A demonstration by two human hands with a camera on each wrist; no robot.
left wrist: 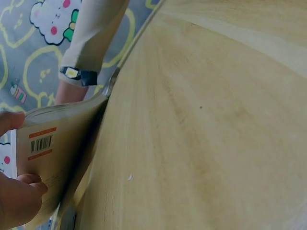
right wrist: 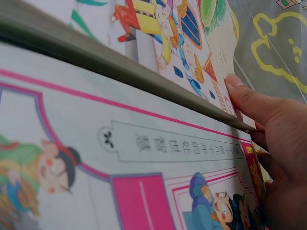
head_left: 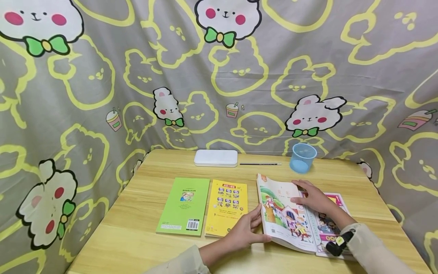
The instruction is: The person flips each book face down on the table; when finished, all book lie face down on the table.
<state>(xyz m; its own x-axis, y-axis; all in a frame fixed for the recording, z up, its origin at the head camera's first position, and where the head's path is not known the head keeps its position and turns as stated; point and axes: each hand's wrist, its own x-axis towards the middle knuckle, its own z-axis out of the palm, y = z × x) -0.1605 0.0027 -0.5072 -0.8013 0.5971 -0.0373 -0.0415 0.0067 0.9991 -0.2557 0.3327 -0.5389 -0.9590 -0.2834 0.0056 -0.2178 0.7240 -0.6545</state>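
Observation:
A paperback book (head_left: 285, 213) with a castle and children on its cover is tilted, its left edge raised off the table. My left hand (head_left: 248, 227) grips that edge, thumb on the front and fingers on the barcoded back cover (left wrist: 53, 148). At the top right, my right hand (head_left: 315, 196) holds the same book, with the thumb on its cover (right wrist: 218, 62) and the other fingers behind its far end. A pink-bordered book (head_left: 337, 203) lies at the right, partly hidden under the paperback and the right forearm.
Left of the hands lie a yellow book (head_left: 227, 207) and a green book (head_left: 184, 205), side by side. Behind them are a white case (head_left: 216, 158), a thin dark pencil-like stick (head_left: 261, 164) and a blue cup (head_left: 302, 158). A patterned curtain (head_left: 219, 76) hangs along the table's back edge.

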